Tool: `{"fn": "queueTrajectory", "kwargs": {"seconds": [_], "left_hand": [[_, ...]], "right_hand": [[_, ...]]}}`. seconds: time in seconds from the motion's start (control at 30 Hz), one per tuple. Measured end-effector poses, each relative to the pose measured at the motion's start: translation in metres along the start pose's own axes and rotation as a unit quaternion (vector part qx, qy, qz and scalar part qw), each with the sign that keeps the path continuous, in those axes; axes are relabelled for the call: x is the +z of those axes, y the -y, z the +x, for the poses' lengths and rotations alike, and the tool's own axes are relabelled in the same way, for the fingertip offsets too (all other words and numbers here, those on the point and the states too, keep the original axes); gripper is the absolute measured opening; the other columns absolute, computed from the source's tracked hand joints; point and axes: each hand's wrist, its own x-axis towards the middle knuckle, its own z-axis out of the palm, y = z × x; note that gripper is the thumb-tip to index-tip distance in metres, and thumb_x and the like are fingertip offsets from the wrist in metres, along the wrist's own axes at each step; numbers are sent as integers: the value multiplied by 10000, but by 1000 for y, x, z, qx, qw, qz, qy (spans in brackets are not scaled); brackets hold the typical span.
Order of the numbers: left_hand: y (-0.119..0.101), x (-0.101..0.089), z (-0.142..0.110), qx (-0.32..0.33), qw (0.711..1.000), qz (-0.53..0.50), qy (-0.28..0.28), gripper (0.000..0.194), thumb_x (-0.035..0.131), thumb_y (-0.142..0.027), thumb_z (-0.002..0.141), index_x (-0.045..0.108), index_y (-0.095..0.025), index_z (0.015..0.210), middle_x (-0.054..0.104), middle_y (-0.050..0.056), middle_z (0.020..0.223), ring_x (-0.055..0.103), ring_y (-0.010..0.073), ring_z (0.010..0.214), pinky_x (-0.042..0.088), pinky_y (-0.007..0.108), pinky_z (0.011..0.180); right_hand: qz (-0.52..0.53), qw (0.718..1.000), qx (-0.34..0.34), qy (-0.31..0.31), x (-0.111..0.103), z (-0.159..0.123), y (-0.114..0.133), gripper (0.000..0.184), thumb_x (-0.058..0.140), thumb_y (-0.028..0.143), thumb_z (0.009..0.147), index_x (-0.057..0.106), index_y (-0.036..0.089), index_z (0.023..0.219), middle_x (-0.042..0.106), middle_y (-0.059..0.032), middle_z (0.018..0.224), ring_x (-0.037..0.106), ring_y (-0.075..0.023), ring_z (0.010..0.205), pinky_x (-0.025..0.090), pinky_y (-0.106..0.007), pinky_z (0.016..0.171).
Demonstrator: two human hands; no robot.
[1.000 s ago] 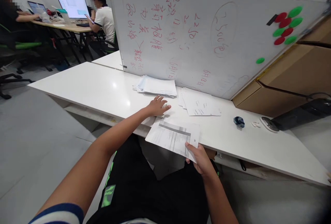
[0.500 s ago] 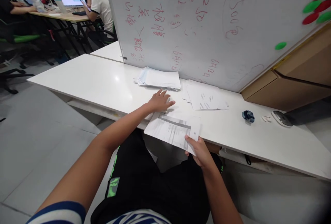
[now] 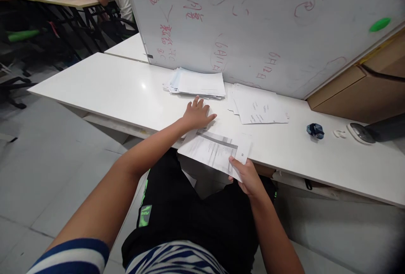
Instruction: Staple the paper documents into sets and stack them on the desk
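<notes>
Since the earlier frames the view has swung: the tabletop things lie higher in it and the cluster of round magnets has left it, while both hands keep nearly the same pose. Nearest, one right hand (image 3: 248, 176), forearm rising from 5 o'clock, thumb above and fingers beneath, pinching the near right corner of the printed paper (image 3: 211, 151), which overhangs the table edge; sheet count unclear, grey band and fine print illegible. One left hand (image 3: 196, 115), at 11 o'clock of that paper, palm down, fingers spread, grasping nothing visible; contact beneath cannot be told. One white table (image 3: 126, 88). One paper stack (image 3: 201, 83), toward 12 o'clock, sheets uncounted. One group of overlapping sheets (image 3: 261, 107), 1 to 2 o'clock, small print illegible. Toward 3 o'clock, in a row: one dark blue object (image 3: 315, 131), one small white item (image 3: 339, 133), one oval device (image 3: 361, 133). Cardboard boxes (image 3: 343, 90), 2 o'clock, count unclear. One whiteboard (image 3: 284, 21), 12 to 1 o'clock, red sideways handwriting, including two dates beginning "6月"; one green magnet (image 3: 380, 24). Farthest, 10 to 11 o'clock: two people, partly visible, at one wooden desk (image 3: 71, 1).
</notes>
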Motion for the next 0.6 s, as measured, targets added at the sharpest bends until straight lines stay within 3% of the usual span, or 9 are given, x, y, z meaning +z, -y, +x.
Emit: {"fn": "queueTrajectory", "kwargs": {"seconds": [0.1,0.2,0.37,0.5,0.6], "left_hand": [[6,-3,2,0,998,-44,45,779,199,-736,840,399,-205,1374,238,119,1545,19,353,1442,182,542,1109],[11,-5,5,5,995,-77,66,813,176,-768,819,351,-239,1410,215,86,1560,9,344,1444,139,538,1127],[17,-6,8,3,991,-114,70,802,118,-743,837,310,-249,1439,228,61,1562,24,343,1446,143,553,1127],[20,-3,11,5,991,-119,57,820,71,-725,850,321,-217,1443,245,77,1556,47,340,1445,149,545,1128],[21,-1,12,5,991,-125,50,804,72,-705,864,342,-206,1434,277,84,1543,72,331,1444,157,526,1131]], "right_hand": [[-13,1000,-6,8,-2,-1,-1,378,725,393,727,577,154,980,589,10,678,510,-109,471,421,-223,328],[-50,999,-5,9,-11,-4,-1,352,723,411,726,599,149,923,575,13,635,497,-109,455,401,-217,314],[-145,989,0,-34,-54,-22,6,389,715,474,726,646,140,913,604,-11,592,506,-134,427,378,-230,312],[-156,986,-16,-55,-92,-47,14,428,744,459,710,683,145,995,711,-79,794,654,-220,669,524,-286,535],[-130,987,-40,-82,-106,-58,15,426,772,431,685,702,162,1008,726,-99,937,675,-272,833,553,-348,702]]}}
